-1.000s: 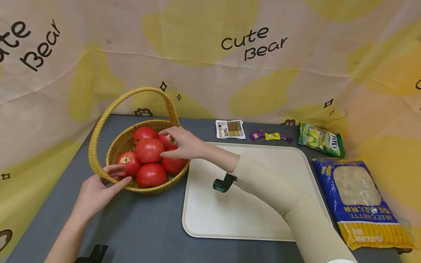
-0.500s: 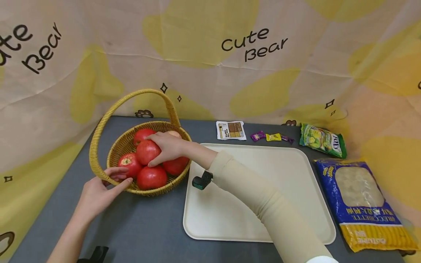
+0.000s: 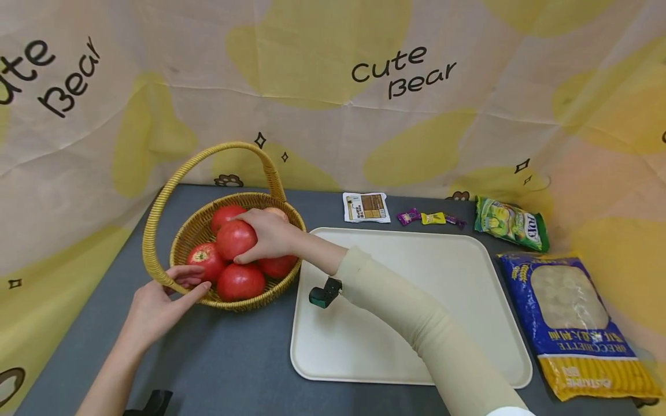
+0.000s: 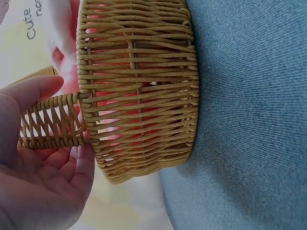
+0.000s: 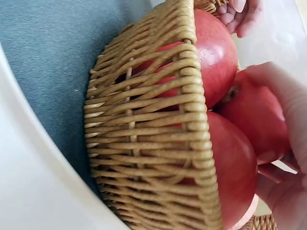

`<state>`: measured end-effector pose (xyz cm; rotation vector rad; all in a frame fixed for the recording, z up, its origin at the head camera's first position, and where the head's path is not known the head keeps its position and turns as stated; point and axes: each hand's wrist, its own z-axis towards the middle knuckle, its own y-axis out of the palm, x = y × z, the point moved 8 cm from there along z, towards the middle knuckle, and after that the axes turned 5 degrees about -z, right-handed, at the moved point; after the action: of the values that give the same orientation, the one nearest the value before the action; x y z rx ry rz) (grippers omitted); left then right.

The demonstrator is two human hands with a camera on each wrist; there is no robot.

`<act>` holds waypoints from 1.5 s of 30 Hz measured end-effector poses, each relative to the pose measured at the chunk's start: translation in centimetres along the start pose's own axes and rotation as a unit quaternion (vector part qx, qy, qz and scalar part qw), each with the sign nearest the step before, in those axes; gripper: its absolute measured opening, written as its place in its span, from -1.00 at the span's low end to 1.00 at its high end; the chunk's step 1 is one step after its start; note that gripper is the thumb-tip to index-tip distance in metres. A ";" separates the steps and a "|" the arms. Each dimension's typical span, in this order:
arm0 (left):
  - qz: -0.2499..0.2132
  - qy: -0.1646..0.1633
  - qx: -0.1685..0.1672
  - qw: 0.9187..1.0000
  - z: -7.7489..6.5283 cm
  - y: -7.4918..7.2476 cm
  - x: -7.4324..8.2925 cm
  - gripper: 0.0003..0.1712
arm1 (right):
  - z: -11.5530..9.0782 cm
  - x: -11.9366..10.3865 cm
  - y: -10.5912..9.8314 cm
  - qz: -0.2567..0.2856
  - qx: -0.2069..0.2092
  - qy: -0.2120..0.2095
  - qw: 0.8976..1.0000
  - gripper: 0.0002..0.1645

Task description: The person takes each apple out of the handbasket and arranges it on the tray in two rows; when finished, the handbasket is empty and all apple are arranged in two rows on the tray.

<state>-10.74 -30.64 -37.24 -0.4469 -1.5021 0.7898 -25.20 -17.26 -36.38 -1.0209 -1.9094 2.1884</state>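
Observation:
A round wicker basket point(image 3: 236, 303) with a tall arched handle point(image 3: 151, 231) stands at the left of the table, holding several red apples. My left hand point(image 3: 156, 306) grips the near base of that handle, its thumb on one side and fingers on the other, as the left wrist view shows. My right hand point(image 3: 273, 234) reaches over the basket and holds the topmost apple point(image 3: 236, 240), thumb on the near side and fingers over the back. Other apples point(image 3: 241, 282) lie around and beneath it; the hand partly hides those at the right. Fingertips behind the held apple are hidden.
Right of the basket lies a white tray point(image 3: 406, 346), under my right forearm. Behind it are a white-and-brown packet point(image 3: 366, 207) and small wrapped candies point(image 3: 433, 218). A green snack bag point(image 3: 511, 224) and a blue-yellow pasta bag point(image 3: 577, 329) lie at the right.
My right hand has moved left and slightly down from the basket's right side onto the top apple and taken hold of it. The left hand stays on the handle.

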 end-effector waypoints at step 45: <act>-0.009 -0.005 0.028 1.000 0.0 0.4 -0.5 -0.61 | -15.4 14.0 -1.1 -0.002 0.157 0.051 0.986 -0.07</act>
<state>-10.77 -30.70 -37.83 -0.3869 -1.4879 0.8195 -28.60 2.62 -41.58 -1.0455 -1.4608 2.2878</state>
